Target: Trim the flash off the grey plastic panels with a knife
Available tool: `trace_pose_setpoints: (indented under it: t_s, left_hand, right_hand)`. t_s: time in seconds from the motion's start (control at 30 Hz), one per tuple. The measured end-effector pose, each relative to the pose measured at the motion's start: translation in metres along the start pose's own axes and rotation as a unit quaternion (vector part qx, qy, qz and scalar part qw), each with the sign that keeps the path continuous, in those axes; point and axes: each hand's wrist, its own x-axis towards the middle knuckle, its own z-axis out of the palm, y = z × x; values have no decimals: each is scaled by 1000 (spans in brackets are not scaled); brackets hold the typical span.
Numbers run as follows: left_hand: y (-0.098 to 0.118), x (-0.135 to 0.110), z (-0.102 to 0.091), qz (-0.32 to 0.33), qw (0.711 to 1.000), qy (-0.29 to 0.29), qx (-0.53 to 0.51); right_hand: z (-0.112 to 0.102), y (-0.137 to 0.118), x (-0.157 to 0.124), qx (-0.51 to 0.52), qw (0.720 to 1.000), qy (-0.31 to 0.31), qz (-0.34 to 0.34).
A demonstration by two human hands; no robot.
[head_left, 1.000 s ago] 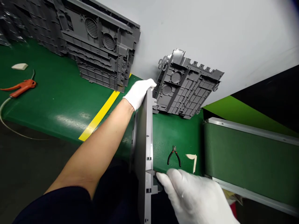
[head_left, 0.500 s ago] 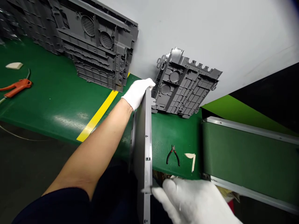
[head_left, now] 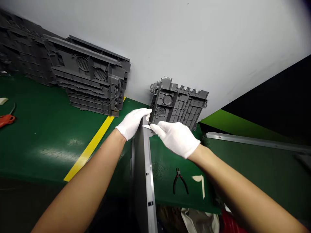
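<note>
A grey plastic panel (head_left: 148, 187) stands on edge in front of me, its narrow side facing up. My left hand (head_left: 134, 123), in a white glove, is wrapped round the far end of this panel. Gloved as well, my right hand (head_left: 178, 138) pinches a small pale knife blade (head_left: 146, 127). The blade lies across the panel's upper edge, close to my left fingers. Whatever handle it has is hidden in my right hand.
Grey moulded panels (head_left: 89, 81) lean against the wall at left, another panel (head_left: 181, 105) beyond my hands. Side cutters (head_left: 179, 181) and cream-coloured pieces (head_left: 200, 181) lie on the green table. An orange air gun (head_left: 6, 119) is far left; a conveyor (head_left: 252, 168) is at right.
My right hand has moved from the panel's near part to its far end, carrying the blade along the edge. My left hand keeps its hold. The view has shifted.
</note>
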Motion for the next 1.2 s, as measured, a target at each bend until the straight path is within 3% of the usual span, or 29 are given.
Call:
trace_pose_setpoints:
  t_s: [0.17, 0.43, 0.8, 1.2]
  left_hand:
    - [3, -1, -2, 13, 999, -6, 32]
    - [0, 2, 0, -1, 999, -13, 35]
    - [-8, 1, 3, 11, 1000, 24, 7]
    - [-9, 3, 2, -15, 999, 1, -31]
  right_hand:
    - [-6, -5, 20, -65, 998, -9, 22]
    - [-9, -3, 18, -149, 989, 2, -16]
    - [-7, -3, 12, -184, 983, 7, -16]
    - [-3, 4, 10, -186, 979, 53, -63]
